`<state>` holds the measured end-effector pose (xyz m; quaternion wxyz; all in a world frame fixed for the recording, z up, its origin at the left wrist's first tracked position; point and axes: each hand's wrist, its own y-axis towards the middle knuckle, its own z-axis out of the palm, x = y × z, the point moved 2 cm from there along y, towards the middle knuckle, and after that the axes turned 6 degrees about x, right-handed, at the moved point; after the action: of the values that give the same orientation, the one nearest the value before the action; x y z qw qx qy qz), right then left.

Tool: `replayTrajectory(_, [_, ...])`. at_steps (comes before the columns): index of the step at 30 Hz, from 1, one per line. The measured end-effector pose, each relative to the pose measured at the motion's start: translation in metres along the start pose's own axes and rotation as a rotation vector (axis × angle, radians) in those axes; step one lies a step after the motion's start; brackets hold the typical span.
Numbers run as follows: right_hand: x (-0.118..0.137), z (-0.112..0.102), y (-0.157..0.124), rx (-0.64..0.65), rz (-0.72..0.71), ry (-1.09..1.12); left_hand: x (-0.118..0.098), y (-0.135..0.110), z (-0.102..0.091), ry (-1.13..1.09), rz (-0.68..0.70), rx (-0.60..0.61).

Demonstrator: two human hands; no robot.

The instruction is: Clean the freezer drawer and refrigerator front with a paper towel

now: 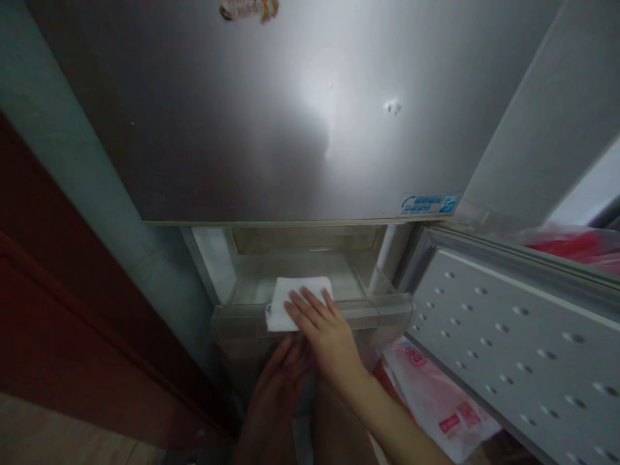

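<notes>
A folded white cloth (290, 290) lies over the front rim of a clear plastic drawer (387, 307), which is pulled partway out of a fridge compartment. My right hand (329, 336) holds the cloth against the rim, its fingers laid along the top and its thumb hidden. Below it, in shadow, my left hand (283, 368) is close to the drawer's front, fingers stretched out with nothing visible in them. Whether it touches the drawer I cannot tell. The inside of the drawer shows behind the cloth.
Above the drawer is the closed silver upper door (217, 129). The open lower door (508, 342) stands to the right, its dimpled inner panel showing. A white and red plastic bag (436, 394) lies below it. A dark red wooden panel (72, 310) borders the left.
</notes>
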<state>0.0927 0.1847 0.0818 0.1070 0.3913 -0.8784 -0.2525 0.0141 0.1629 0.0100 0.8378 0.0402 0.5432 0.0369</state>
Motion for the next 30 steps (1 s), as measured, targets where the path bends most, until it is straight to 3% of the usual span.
replayTrajectory(4, [-0.051, -0.012, -0.053, -0.169, 0.097, -0.107, 0.013, -0.023, -0.031, -0.209, -0.109, 0.163])
replayTrajectory(6, [-0.077, -0.02, -0.081, -0.194, 0.153, -0.151, 0.015, -0.026, -0.04, -0.355, -0.145, 0.266])
replayTrajectory(8, [-0.098, -0.028, -0.105, -0.227, 0.232, -0.177, 0.014, -0.025, -0.043, -0.467, -0.148, 0.325])
replayTrajectory(12, [-0.116, -0.035, -0.136, -0.283, 0.371, -0.156, 0.002, -0.028, -0.036, -0.542, -0.128, 0.302])
replayTrajectory(16, [-0.107, -0.025, -0.142, -0.32, 0.39, -0.108, -0.009, -0.036, -0.031, -0.552, -0.179, 0.223])
replayTrajectory(21, [-0.097, -0.007, -0.139, -0.391, 0.417, -0.057, -0.009, -0.033, -0.039, -0.536, -0.196, 0.171])
replayTrajectory(26, [-0.099, 0.004, -0.134, -0.456, 0.403, -0.047, -0.008, -0.022, -0.044, -0.546, -0.211, 0.168])
replayTrajectory(30, [-0.107, 0.009, -0.127, -0.455, 0.413, -0.025, -0.009, -0.015, -0.04, -0.676, -0.215, 0.195])
